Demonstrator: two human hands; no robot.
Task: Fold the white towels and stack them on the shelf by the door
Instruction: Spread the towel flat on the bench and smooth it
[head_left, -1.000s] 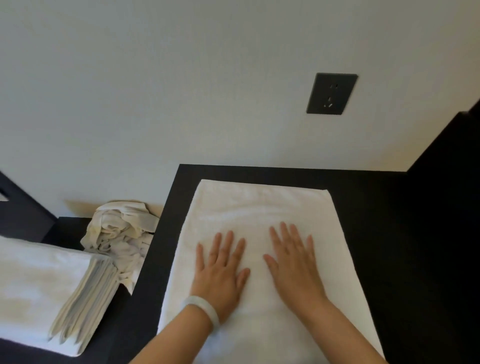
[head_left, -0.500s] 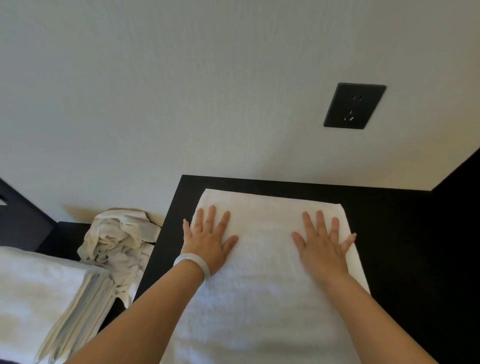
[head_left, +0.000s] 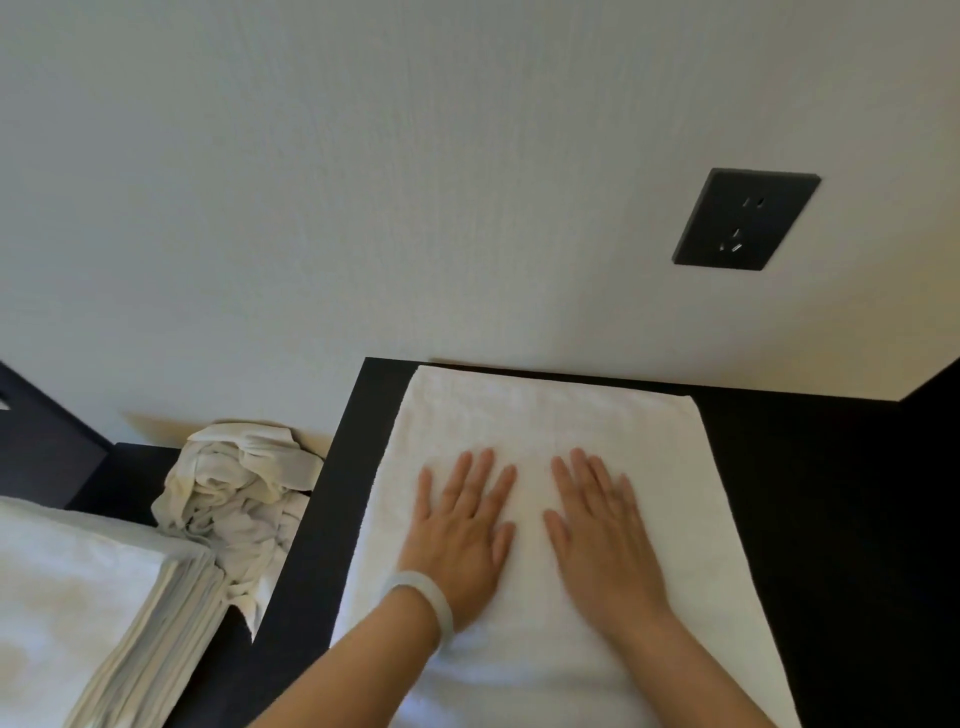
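A white towel (head_left: 550, 415) lies flat on the dark surface (head_left: 810, 499), its far edge close to the wall (head_left: 363, 182). Both grips rest palm-down on its middle, side by side and just apart: the left grip (head_left: 460, 530), a pale bangle (head_left: 423, 597) on its wrist, and the right grip (head_left: 597, 535). Each has its fingers straight and slightly spread, pressing the cloth flat. The towel reaches past them on every side. Off to the left, lower down, a folded stack (head_left: 78, 597) sits touching a crumpled cloth (head_left: 239, 499)
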